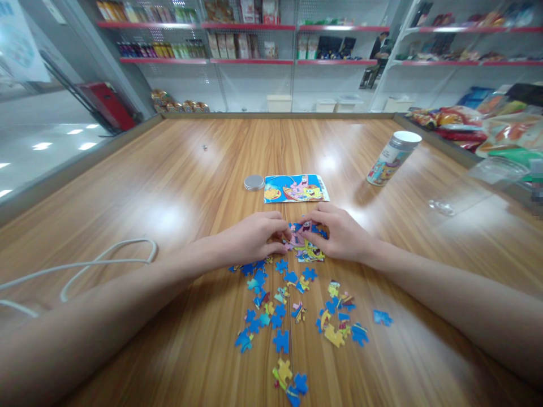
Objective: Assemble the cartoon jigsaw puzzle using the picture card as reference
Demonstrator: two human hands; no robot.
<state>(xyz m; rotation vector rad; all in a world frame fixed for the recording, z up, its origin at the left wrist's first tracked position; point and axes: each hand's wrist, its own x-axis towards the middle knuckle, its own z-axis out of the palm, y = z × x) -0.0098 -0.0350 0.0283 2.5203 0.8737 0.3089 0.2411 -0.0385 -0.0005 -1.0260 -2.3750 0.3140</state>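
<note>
A partly joined jigsaw puzzle [311,252] with pink and yellow cartoon figures lies on the table between my hands. My left hand [265,234] has its thumb and fingers curled round a piece at the puzzle's left edge, partly hidden by the fingertips. From the other side, my right hand [341,233] pinches the puzzle's upper part, covering some of it. Loose jigsaw pieces [280,341], mostly blue with some yellow, are scattered nearer to me. Just beyond the hands lies a picture card [294,189] with the same cartoon figures.
A round silver lid [254,182] sits left of the card. An upright printed canister [393,158] stands at the right. A white cable [110,262] loops over the left side of the wooden table [203,198]. Bagged goods [458,124] are beyond the right edge, and stocked shelves [250,61] behind.
</note>
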